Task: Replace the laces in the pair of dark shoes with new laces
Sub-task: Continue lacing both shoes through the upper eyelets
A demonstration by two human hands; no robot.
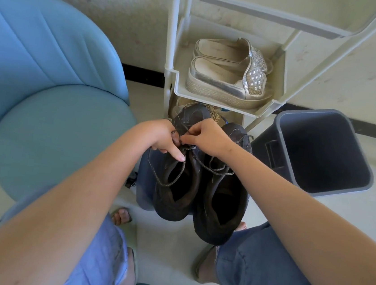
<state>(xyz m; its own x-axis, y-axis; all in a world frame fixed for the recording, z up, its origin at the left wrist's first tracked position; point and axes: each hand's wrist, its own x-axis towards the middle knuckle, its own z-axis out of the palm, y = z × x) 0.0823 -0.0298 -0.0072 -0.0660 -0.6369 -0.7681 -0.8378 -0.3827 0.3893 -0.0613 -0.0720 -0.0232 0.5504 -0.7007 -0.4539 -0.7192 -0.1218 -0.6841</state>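
Two dark shoes stand side by side on a low blue stool in front of me, toes pointing away: the left shoe (174,187) and the right shoe (222,200). Both hands meet over the left shoe's lacing. My left hand (162,137) rests on the shoe's tongue area and pinches its dark lace (166,182), which loops loosely down over the opening. My right hand (206,136) pinches the same lace near the eyelets. The right shoe's lace (217,168) lies loose across its tongue. No new laces are in view.
A white shelf rack (222,98) stands just behind the shoes, holding silver platform shoes (227,76). A grey bin (317,152) sits to the right, a blue chair (47,93) to the left. My knees in torn jeans frame the bottom.
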